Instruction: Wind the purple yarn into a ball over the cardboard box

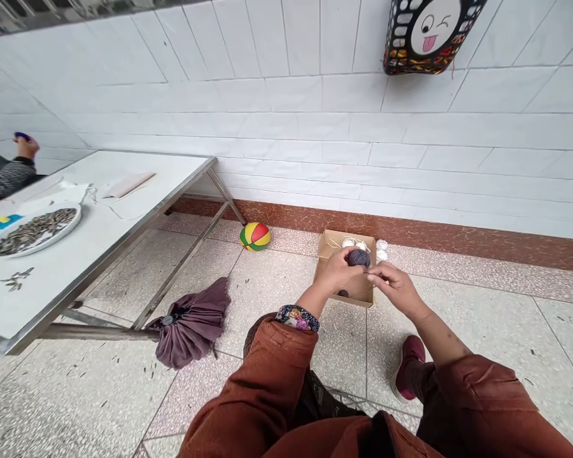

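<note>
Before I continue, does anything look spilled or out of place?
Yes: a small heap of seeds or husks lies on the table outside the plate, and dark bits litter the floor; both look spilled. Nothing odd shows at the dark yarn ball in the left hand.

Tiled, home-like space, white wall [267,140], speckled floor [277,280], table [100,235] with a plate [69,230] of seeds [35,230], colourful ball [255,236]

Yarn ball [360,258] looks matt and stringy, box [361,289] is plain matt cardboard, left desk [100,254] is smooth-topped, metal-edged, far wall [291,152] glossy tile.
</note>
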Available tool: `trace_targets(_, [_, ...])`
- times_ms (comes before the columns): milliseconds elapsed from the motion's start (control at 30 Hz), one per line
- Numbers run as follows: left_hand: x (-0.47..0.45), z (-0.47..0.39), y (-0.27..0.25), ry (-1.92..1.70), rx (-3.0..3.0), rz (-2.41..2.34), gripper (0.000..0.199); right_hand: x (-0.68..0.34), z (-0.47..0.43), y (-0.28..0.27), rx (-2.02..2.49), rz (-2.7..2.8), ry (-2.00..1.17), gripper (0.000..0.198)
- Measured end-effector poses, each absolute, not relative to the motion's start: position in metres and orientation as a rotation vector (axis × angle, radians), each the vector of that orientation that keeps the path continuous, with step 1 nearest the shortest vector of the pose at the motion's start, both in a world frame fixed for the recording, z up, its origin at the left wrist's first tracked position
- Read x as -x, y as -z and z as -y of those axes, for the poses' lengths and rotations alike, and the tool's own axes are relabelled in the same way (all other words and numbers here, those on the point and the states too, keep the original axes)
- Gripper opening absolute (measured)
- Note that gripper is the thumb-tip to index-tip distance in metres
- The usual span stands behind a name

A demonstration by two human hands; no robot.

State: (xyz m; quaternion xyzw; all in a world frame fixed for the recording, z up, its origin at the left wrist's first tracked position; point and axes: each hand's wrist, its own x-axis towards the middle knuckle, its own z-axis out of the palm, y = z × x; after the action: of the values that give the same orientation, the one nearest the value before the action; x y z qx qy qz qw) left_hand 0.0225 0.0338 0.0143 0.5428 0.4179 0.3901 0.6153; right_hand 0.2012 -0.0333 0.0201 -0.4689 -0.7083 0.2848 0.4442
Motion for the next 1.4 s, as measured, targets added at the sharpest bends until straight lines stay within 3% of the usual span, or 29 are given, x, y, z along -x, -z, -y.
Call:
trace_targets(167, [-0.012, -0.009, -0.009, -0.754, -1.306, -0.808, 0.07, -0.209, 0.016, -0.028, 1.168, 1.599, -0.667, 0.026])
trace_targets(300, [-0.007, 0.016, -0.015, -0.76, -1.165, -0.568, 0.084, -0.202, 0.011, -0.012, 1.22, 1.533, -0.868, 0.03])
trace_targets(433, [0.002, 0.022, -0.023, -0.954, -1.048, -0.556, 0.073, -0.184, 0.023, 0.004, 1.279, 1.64, -0.845, 0.033])
trace_targets(600, [0.023, 0.008, -0.013, -1.197, -0.991, -0.871, 0.062, -0.163, 0.048, 0.003, 1.143, 1.913, -0.907, 0.032])
trace_targets(800, [0.032, 0.007, -0.005, -1.024, -1.25, -1.053, 0.058, -0.162, 0.034, -0.034, 1.058, 1.88, -0.833, 0.027])
trace_targets(1000, [0.025, 0.017, -0.013, -0.845, -1.139, -0.68, 0.088, -0.175, -0.008, -0.021, 1.135, 1.683, -0.911, 0.032])
trace_targets(1233, [0.011, -0.012, -0.024, -0.938, -0.865, -0.685, 0.052, -0.172, 0.003, 0.019, 1.359, 1.644, -0.902, 0.037])
trace_targets(1400, [-0.005, -0.036, -0.011, -1.032, -0.917, -0.899, 0.047, -0.175, 0.02, 0.001, 1.177, 1.891, -0.824, 0.031])
